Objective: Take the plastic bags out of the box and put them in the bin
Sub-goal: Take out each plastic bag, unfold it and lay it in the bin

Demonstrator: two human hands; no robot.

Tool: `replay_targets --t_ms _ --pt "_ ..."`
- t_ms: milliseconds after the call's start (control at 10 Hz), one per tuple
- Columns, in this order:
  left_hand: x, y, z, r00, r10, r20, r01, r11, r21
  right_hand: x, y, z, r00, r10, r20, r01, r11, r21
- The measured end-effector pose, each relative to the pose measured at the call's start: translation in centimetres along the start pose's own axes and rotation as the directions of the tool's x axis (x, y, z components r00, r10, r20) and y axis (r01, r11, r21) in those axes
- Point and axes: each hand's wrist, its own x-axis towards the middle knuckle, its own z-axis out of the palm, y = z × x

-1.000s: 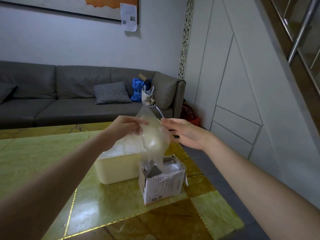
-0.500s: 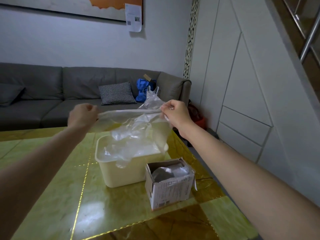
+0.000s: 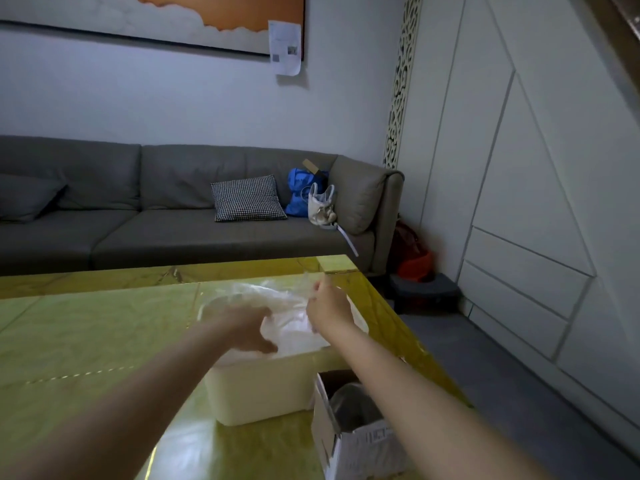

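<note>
The clear bag (image 3: 287,317) lies crumpled in the mouth of the cream bin (image 3: 263,389), under both hands — this looks like the putting-in step, nearly done. The right hand (image 3: 327,306) is over the bin's far right side, its fingers (image 3: 317,287) closed in a pinch on a raised corner of the film. The left hand (image 3: 249,329) is over the near left rim, fingers curled down onto the plastic; whether they grip it or only press it I cannot tell.

The next move, I judge, is to let go and reach back for the box (image 3: 349,441), which stands just nearer than the right hand, under that forearm, touching or almost touching the bin — a dark crumpled bag (image 3: 349,407) shows inside.

The tabletop (image 3: 104,341) has its right edge close beyond the right hand, so a nudged box could slide off; to the left of the fingers it spreads wide.
</note>
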Motion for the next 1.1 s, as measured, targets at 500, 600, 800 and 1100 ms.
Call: replay_targets --t_ms 500,600,800,1100 --pt "3.2 -2.4 2.7 0.977 0.140 0.162 -0.168 0.971 0.172 3.6 2.4 1.1 0.763 0.103 0.639 0.408 0.690 -0.598" --pt "2.2 -2.8 2.2 0.981 0.060 0.183 -0.090 0.983 0.159 2.9 2.0 -0.1 0.771 0.075 0.632 0.401 0.714 -0.574" --pt "-1.3 -1.8 -2.2 0.999 0.015 0.041 -0.011 0.995 -0.095 0.0 0.0 -5.6 0.883 -0.167 0.440 0.363 0.837 -0.410" --pt "-5.5 5.6 -1.5 0.948 0.274 -0.165 -0.311 0.910 -0.274 -7.5 3.3 -7.8 0.863 -0.028 0.504 0.364 0.725 -0.584"
